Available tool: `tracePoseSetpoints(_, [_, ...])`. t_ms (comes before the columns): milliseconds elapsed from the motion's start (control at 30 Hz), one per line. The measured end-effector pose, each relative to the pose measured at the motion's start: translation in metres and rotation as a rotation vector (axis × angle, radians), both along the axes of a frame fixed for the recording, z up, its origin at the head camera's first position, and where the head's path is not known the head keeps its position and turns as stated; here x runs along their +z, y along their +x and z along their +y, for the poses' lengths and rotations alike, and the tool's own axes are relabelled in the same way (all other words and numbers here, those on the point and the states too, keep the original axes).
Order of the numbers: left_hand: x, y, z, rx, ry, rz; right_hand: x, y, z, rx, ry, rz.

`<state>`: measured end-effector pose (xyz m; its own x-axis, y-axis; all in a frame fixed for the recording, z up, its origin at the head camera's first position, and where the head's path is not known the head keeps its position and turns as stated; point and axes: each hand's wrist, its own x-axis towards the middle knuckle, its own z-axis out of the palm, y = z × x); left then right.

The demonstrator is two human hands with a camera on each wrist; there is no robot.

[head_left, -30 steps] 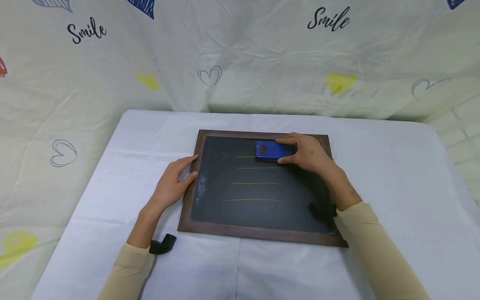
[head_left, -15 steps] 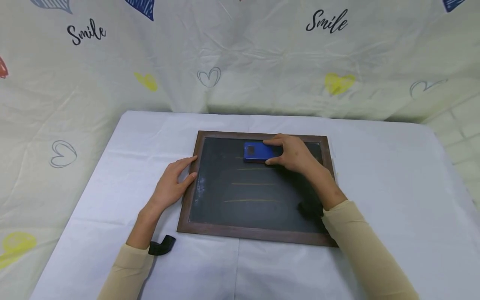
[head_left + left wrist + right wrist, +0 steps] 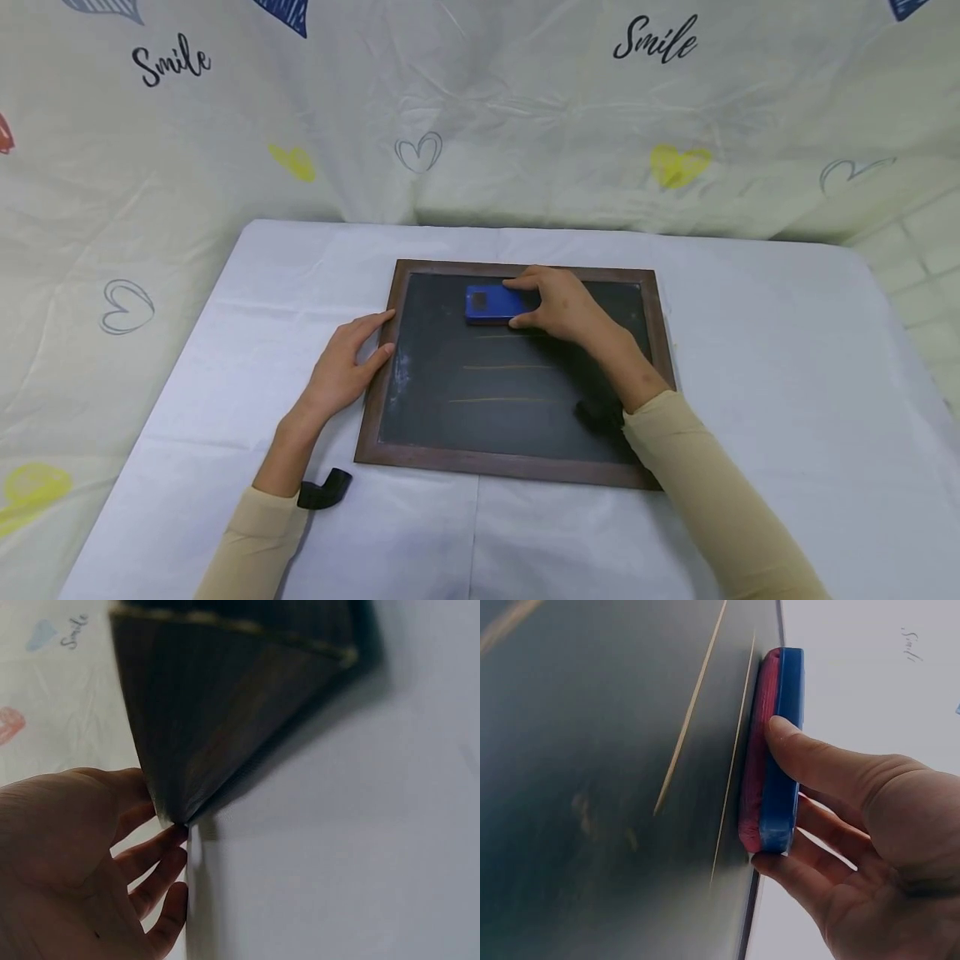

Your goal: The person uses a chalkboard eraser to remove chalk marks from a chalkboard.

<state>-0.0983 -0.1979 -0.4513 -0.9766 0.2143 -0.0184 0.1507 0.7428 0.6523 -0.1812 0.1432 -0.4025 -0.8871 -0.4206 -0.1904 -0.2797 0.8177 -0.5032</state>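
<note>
A chalkboard [image 3: 450, 429] in a brown wooden frame [image 3: 495, 467] lies on the table. My right hand [image 3: 566, 307] holds a blue chalkboard eraser [image 3: 486, 305] near the board's top edge, thumb on one long side and fingers on the other. The right wrist view shows the eraser's pink felt [image 3: 756, 769] facing the dark surface. Three yellow chalk lines [image 3: 506, 367] show below the eraser in the head view. With its fingers spread, my left hand [image 3: 341, 367] rests against the frame's left side; the left wrist view has its fingertips at the frame's edge [image 3: 217, 712].
White cloth [image 3: 787, 375] covers the table around the board. Behind it hangs a pale sheet [image 3: 525, 100] printed with hearts and "Smile". A black wrist piece [image 3: 325, 489] sticks out at the left cuff.
My right hand has slid the eraser leftward along the top of the board. The topmost chalk line, visible earlier, no longer shows. My left hand stays put.
</note>
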Motion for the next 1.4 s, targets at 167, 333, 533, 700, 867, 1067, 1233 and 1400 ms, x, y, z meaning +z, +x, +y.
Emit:
tracePoseSetpoints(167, [0.001, 0.0, -0.001, 0.002, -0.004, -0.006, 0.001, -0.002, -0.012, 0.014, 0.015, -0.009])
tracePoseSetpoints(333, [0.0, 0.0, -0.002, 0.003, -0.008, -0.009, 0.002, -0.003, -0.022, 0.027, 0.017, -0.01])
tracePoseSetpoints(533, [0.0, -0.001, -0.002, 0.0, 0.003, -0.012, 0.003, -0.003, -0.03, 0.045, 0.028, -0.004])
tracePoseSetpoints(700, [0.002, -0.001, -0.003, -0.007, 0.022, -0.007, 0.005, -0.002, -0.031, 0.038, 0.026, -0.014])
tracePoseSetpoints(867, [0.002, -0.002, -0.004, -0.006, 0.026, -0.023, 0.006, -0.002, -0.03, 0.033, 0.02, -0.031])
tracePoseSetpoints(1067, [0.002, -0.005, -0.005, -0.007, 0.042, -0.067, 0.006, -0.003, -0.03, 0.048, 0.023, -0.045])
tracePoseSetpoints(1233, [0.002, -0.006, -0.006, -0.006, 0.048, -0.084, 0.007, -0.002, -0.028, 0.064, 0.049, -0.029])
tracePoseSetpoints(1400, [0.002, -0.006, -0.007, -0.003, 0.05, -0.092, 0.007, 0.002, -0.027, 0.07, 0.103, 0.035])
